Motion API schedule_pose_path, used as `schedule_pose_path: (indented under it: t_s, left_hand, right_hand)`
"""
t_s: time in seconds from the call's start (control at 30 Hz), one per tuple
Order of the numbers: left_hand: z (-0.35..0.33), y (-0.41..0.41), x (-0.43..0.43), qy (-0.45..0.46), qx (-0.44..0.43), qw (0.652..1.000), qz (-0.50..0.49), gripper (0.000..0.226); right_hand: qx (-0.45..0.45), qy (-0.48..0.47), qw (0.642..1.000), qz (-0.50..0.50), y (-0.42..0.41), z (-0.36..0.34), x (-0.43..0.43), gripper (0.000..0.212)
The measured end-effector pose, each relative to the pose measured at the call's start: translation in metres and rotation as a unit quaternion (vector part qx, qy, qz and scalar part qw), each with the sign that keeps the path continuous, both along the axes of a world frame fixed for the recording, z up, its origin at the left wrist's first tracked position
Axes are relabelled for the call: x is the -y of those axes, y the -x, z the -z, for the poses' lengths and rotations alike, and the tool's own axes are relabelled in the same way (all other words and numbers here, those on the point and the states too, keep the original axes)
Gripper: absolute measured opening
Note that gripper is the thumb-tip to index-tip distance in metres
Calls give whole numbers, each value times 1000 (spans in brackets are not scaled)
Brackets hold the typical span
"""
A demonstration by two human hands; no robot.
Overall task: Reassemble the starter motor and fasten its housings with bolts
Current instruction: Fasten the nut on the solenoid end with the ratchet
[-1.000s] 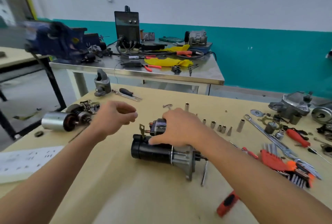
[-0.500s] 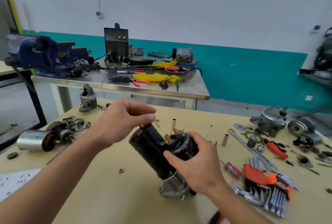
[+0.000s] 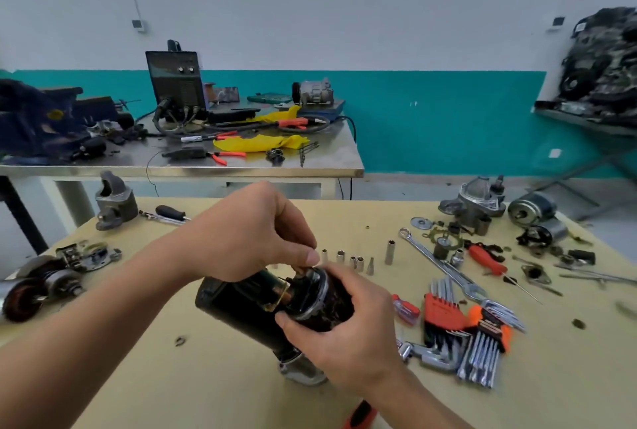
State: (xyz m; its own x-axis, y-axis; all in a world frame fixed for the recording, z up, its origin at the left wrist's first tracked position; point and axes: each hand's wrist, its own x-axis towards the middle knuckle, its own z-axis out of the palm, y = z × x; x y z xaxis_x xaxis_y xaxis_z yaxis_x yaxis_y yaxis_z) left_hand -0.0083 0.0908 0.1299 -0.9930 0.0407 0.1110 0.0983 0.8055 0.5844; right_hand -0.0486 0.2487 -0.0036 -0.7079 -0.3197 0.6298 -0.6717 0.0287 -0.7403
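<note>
The black starter motor (image 3: pixel 241 311) stands tilted on the yellow table (image 3: pixel 172 387), its silver nose housing (image 3: pixel 300 371) down and its rear end up. My right hand (image 3: pixel 351 335) grips the upper black end from the right, thumb across the front. My left hand (image 3: pixel 251 232) hovers over the top, thumb and forefinger pinching a small part at the motor's end cap. What the part is stays hidden by my fingers.
A row of sockets (image 3: pixel 351 260), a long spanner (image 3: pixel 437 263), hex key sets (image 3: pixel 444 322) and a red screwdriver (image 3: pixel 486 258) lie to the right. An armature (image 3: pixel 31 294) lies at the left, other starter parts (image 3: pixel 475 204) at the far right. A steel bench (image 3: pixel 206 170) stands behind.
The motor went from lying flat to standing tilted on its nose. My right hand shifted to its upper end, and my left hand came down onto the top.
</note>
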Motion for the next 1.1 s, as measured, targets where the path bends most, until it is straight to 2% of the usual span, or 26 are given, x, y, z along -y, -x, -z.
schedule_pose_path:
  t_s: [0.17,0.3,0.47,0.57,0.67,0.87,0.93,1.0,1.03,1.1]
  left_hand:
    - [-9,-9,2,6,10,1000,-14,6]
    - [-3,-6,-9,6,-26,999,-47,7]
    - [3,-3,-18,10,-30,997,-67,10]
    - [2,-3,-17,8,-33,998,-60,2]
    - [-4,-3,-16,3,-8,1000,-22,19]
    - [-10,-8,-6,-98,68,990,71,53]
    - [-10,-10,-8,-134,7,988,80,62]
    - [-5,-9,-11,-126,-96,987,36,58]
    - [-4,-7,-14,-83,-127,988,4,52]
    - [-2,-5,-21,27,-128,990,-48,36]
  right_hand:
    - [12,16,1000,3,4,-1,-6,40]
    - [19,25,999,6,9,-2,-7,40]
    - [28,28,999,6,9,-2,-8,41]
    - [36,34,999,11,9,-2,-9,41]
    - [40,36,998,9,10,-3,-9,41]
    - [41,38,998,6,9,-3,-11,40]
    - [50,44,998,4,10,-2,-12,40]
    - [56,45,997,2,10,-3,-12,40]
    - [57,44,997,2,10,-3,-13,40]
    - [60,46,997,-1,10,-3,-13,40]
